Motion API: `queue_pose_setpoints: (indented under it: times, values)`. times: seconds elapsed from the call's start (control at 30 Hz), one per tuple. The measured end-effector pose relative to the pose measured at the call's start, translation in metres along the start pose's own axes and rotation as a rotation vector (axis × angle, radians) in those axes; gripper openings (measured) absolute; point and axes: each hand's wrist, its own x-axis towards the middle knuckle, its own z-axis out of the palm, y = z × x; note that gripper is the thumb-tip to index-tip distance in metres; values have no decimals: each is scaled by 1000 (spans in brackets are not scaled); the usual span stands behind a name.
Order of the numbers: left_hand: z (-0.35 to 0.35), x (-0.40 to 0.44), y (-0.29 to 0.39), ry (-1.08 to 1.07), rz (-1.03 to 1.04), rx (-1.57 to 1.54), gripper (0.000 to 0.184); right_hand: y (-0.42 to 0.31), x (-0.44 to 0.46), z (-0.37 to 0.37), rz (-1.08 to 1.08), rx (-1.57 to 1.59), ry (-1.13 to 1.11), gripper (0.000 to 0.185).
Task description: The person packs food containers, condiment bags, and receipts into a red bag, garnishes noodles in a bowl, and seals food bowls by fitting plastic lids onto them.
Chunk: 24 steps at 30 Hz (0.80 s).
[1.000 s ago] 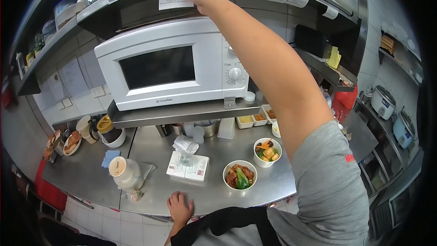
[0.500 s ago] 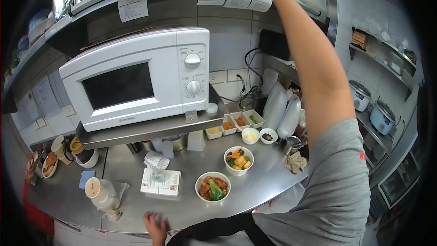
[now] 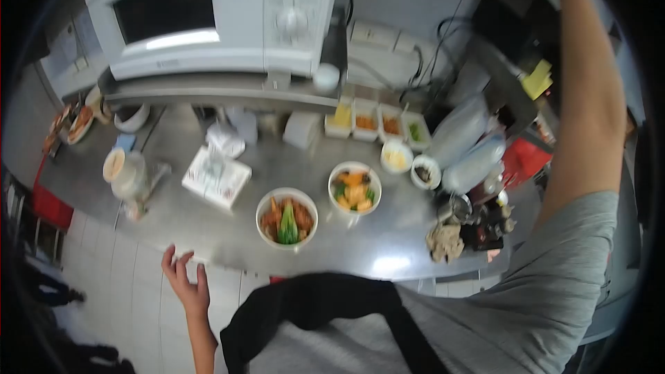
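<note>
My left hand hangs just off the front edge of the steel counter, its fingers spread and nothing in them. Nearest to it on the counter are a white box and a bowl of browned meat with a green vegetable. Beside that stands a second bowl with tofu-like cubes and vegetables. My right arm reaches up past the top right edge of the view, so the hand itself is out of sight.
A white microwave sits on a shelf over the counter. Small garnish trays and two little bowls line the back. Plastic-wrapped stacks and a crumpled cloth are at right. A lidded tub stands left.
The view has tipped downward and shifted, so the upper shelf is gone from sight. My right hand has left the frame. My left hand has moved left off the counter edge, fingers spreading.
</note>
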Motion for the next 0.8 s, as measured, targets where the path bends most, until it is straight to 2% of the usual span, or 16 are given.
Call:
queue_pose_setpoints:
  times: [0.03,0.1,0.17,0.23,0.27,0.3,0.33,0.37,0.4,0.43,0.5,0.6,0.7,0.73,0.77,0.8]
  values:
    - [1,-4,11,18,1,-16,24,-28,-15,-35,118,283,238,53]
    - [7,-8,34,66,66,49,23,-34,-38,-103,-99,561,338,45]
    - [19,-13,60,59,109,9,23,-12,-70,-159,-393,795,191,43]
    - [36,-12,91,7,128,-128,23,30,-114,-207,-513,1011,-208,48]
    - [46,-10,106,-63,169,-236,21,49,-159,-248,-285,1097,-527,31]
    - [61,-12,114,-195,173,-436,29,67,-204,-288,45,1148,-832,21]
    - [75,-14,132,-339,22,-717,34,86,-250,-328,364,1115,-1045,27]
    - [90,-18,153,-489,-140,-992,40,92,-274,-356,-10,950,-1282,26]
    - [106,-18,173,-627,-232,-1182,45,114,-321,-371,84,941,-1487,25]
    - [121,-16,191,-770,-331,-1360,50,125,-364,-392,588,996,-1702,22]
    - [156,-23,217,-951,-290,-1262,56,156,-449,-427,1001,1020,-1748,21]
    - [224,-41,226,-1053,92,-871,56,182,-510,-467,1067,939,-1650,24]
    - [265,-56,227,-1021,-162,-1045,60,200,-515,-481,1078,821,-1590,37]
    - [266,-58,235,-969,-416,-1236,62,206,-506,-484,1099,825,-1545,43]
    - [268,-58,240,-922,-459,-1281,62,209,-498,-490,1129,834,-1514,50]
    - [263,-54,251,-866,-513,-1318,62,210,-485,-493,1290,885,-1494,56]
